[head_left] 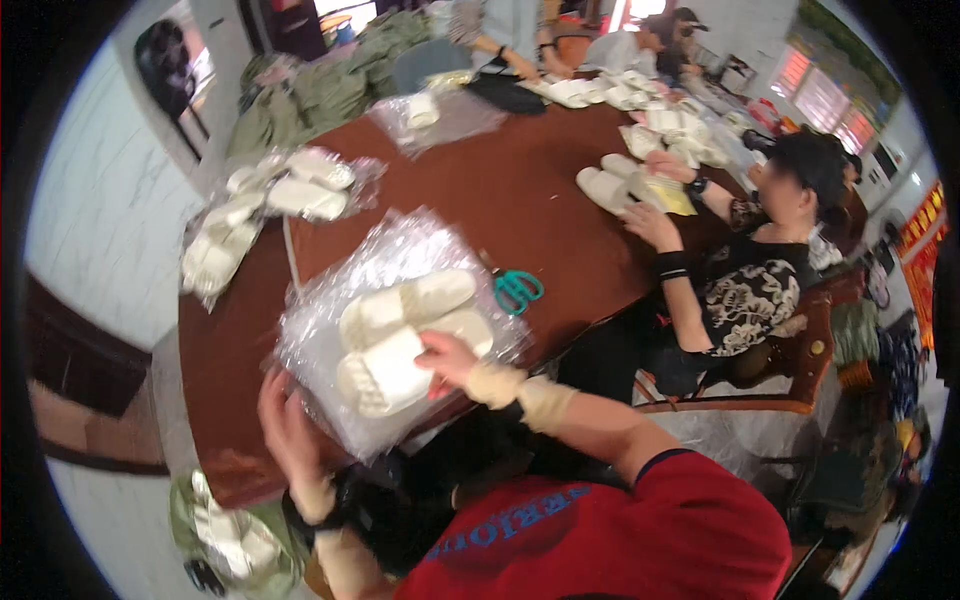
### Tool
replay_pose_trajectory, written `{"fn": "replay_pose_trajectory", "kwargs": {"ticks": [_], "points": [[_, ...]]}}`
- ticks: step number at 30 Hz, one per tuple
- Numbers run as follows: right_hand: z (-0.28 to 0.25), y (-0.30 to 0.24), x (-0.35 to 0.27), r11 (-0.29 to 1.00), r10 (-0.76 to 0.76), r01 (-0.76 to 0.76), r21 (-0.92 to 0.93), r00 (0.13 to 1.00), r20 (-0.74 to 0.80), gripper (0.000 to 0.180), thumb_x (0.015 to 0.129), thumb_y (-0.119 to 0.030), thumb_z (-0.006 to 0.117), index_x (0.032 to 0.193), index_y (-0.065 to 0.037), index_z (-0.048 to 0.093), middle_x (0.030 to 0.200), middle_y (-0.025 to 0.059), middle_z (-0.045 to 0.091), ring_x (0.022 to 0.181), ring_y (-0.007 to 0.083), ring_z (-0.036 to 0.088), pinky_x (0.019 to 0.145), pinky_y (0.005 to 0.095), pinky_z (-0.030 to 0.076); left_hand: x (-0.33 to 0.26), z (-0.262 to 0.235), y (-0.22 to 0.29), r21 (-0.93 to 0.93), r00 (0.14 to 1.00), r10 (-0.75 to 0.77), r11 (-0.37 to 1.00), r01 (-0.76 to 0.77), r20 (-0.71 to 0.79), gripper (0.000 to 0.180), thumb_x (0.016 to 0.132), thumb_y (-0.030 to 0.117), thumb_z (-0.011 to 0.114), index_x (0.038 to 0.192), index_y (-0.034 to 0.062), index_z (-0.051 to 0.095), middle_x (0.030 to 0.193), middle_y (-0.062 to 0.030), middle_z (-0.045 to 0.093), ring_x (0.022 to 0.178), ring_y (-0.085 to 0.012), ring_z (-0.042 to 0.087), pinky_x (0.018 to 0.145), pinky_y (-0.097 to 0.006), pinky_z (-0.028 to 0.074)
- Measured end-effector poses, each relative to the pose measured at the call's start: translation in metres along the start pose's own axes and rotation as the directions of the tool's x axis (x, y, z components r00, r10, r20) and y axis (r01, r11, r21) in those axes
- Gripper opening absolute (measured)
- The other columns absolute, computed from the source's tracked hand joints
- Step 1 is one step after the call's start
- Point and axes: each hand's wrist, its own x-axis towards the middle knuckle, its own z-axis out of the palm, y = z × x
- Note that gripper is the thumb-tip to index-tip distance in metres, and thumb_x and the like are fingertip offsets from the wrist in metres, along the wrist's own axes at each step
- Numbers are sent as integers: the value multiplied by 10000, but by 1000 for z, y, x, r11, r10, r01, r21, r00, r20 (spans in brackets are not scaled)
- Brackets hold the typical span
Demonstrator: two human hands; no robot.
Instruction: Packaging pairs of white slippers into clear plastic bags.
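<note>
Our right hand (450, 357) lies on the white slippers (405, 340), fingers pressing them inside the clear bag (400, 320). Our left hand (285, 420) grips the near edge of the bag from below. The bag rests at the near edge of the brown bench (500, 190), with green scissors (517, 288) just beside it. We judge the pair is being settled in the bag; next the open edge needs a flat, steady fold. Across the bench, other bagged slippers (260, 210) lie, and another person (760, 280) handles a pair.
</note>
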Motion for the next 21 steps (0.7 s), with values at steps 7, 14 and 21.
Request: {"fn": "replay_pose_trajectory", "kwargs": {"ticks": [7,14,21], "points": [[-55,-91,-50,146,-266,176,-973,955,133,476,817,-551,600,1018,-122,643,973,151,623,896,334,614,778,420,490,26,139,-95,259,991,91,959,-112,95,428,898,150,574,1309,60,494,1421,-179,413,1323,-335,378,1084,-445,299],[-115,-93,3,-369,55,385,-846,918,393,382,737,-426,698,986,-136,689,1015,101,569,1014,318,528,832,429,466,4,165,-118,424,997,69,902,-79,39,525,961,332,482,1383,31,398,1469,-175,346,1350,-339,326,1118,-495,210],[-115,-76,63,-682,-29,546,-487,645,764,141,750,-165,616,834,-124,721,1009,53,630,1056,255,538,861,385,458,6,170,-114,421,1000,10,907,-4,-11,510,992,356,421,1386,35,396,1486,-183,314,1335,-353,335,1115,-494,221]]}}
